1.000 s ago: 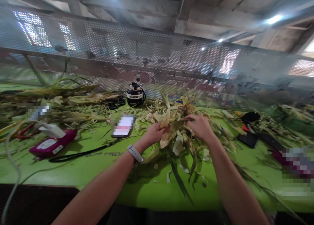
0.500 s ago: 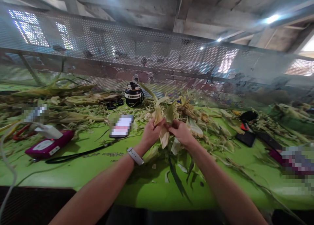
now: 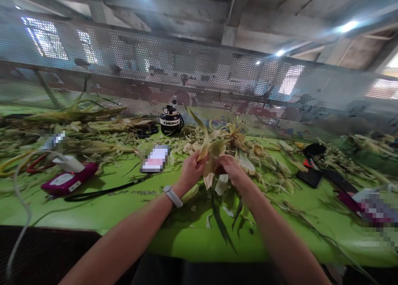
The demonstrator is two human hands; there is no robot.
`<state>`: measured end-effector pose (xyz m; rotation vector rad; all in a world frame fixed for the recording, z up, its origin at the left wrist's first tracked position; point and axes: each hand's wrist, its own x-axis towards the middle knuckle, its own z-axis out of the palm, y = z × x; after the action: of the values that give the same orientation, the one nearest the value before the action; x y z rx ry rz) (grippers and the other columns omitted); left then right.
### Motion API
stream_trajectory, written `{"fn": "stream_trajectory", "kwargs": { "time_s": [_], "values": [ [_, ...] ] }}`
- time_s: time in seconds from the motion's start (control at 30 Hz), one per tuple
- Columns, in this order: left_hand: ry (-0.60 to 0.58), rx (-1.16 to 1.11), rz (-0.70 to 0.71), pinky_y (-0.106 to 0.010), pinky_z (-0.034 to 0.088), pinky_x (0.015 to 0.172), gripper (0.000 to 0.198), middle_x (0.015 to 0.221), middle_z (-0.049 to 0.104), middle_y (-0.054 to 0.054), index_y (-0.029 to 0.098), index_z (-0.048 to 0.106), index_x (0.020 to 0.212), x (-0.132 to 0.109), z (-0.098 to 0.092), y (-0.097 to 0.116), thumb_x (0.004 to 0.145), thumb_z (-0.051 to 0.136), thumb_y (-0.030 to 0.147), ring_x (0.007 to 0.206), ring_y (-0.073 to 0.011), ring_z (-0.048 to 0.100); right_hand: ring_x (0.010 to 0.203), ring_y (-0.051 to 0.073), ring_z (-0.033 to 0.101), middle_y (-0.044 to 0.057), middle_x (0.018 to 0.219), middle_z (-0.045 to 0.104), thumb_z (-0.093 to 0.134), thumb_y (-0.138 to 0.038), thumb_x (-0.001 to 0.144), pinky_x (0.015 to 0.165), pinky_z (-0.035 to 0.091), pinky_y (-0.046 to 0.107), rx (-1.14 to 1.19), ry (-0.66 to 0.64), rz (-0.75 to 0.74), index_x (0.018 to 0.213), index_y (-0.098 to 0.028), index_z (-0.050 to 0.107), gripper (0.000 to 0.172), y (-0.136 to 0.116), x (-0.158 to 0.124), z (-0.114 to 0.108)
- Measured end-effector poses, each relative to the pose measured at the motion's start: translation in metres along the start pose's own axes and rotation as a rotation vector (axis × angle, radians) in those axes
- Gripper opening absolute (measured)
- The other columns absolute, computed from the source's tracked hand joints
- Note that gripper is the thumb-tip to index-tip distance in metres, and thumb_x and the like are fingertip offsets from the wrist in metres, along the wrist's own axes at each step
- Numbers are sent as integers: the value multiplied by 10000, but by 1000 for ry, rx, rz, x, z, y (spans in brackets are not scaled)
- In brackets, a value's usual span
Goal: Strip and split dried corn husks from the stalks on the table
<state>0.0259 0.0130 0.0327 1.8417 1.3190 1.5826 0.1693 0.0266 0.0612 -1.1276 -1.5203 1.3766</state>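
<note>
Corn husk (image 3: 212, 160) taking centre stage!

The left hand (image 3: 191, 170) is pinching the husk's left side — the right hand (image 3: 231, 169) is curling at its right edge, fingertips hidden, grip unclear. It's lying between them, about equally near both, long axis running near-to-far.

A workshop is suggested by the concrete ceiling (image 3: 174, 11) at 12 o'clock and husks (image 3: 236, 135) strewn across a worktop (image 3: 74, 215).
</note>
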Motion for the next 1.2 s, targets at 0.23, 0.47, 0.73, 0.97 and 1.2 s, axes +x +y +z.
{"fn": "stream_trajectory", "kwargs": {
  "time_s": [0.23, 0.47, 0.73, 0.97, 1.2],
  "values": [
    [127, 19, 39, -246, 412, 612, 222, 668, 606, -30, 143, 598, 781, 7, -6, 1, 836, 485, 326, 612, -140, 529, 525, 117, 551, -27, 595, 611, 694, -273, 567, 600, 488, 278, 43, -200, 79, 714, -165, 597, 206, -8, -10, 12],
    [198, -89, -156, -247, 393, 584, 216, 640, 569, -11, 145, 577, 714, 17, -10, -3, 806, 517, 331, 587, -131, 491, 564, 86, 507, -30, 616, 599, 650, -228, 623, 587, 412, 220, -75, -206, 10, 672, -141, 605, 109, -11, -4, 1],
    [61, -134, -95, -249, 411, 607, 211, 648, 603, -21, 141, 619, 756, 11, -4, -5, 779, 556, 341, 613, -145, 532, 470, 79, 441, -69, 511, 476, 689, -390, 609, 471, 360, 214, -94, 15, -66, 630, -187, 482, 291, -9, -3, 4],
    [68, -332, -210, -235, 444, 585, 225, 692, 632, -24, 132, 626, 783, 12, 1, -5, 762, 578, 350, 625, -135, 552, 524, 111, 494, -31, 549, 553, 655, -356, 621, 540, 421, 239, -157, 38, -139, 601, -183, 532, 214, -4, 6, -1],
    [-215, -524, -350, -213, 437, 535, 270, 662, 643, -33, 106, 653, 766, 18, -12, 2, 667, 690, 355, 564, -108, 537, 535, 126, 520, -24, 557, 579, 660, -346, 641, 556, 426, 246, -134, 15, -144, 626, -196, 563, 180, -6, 5, -12]
  ]
}}
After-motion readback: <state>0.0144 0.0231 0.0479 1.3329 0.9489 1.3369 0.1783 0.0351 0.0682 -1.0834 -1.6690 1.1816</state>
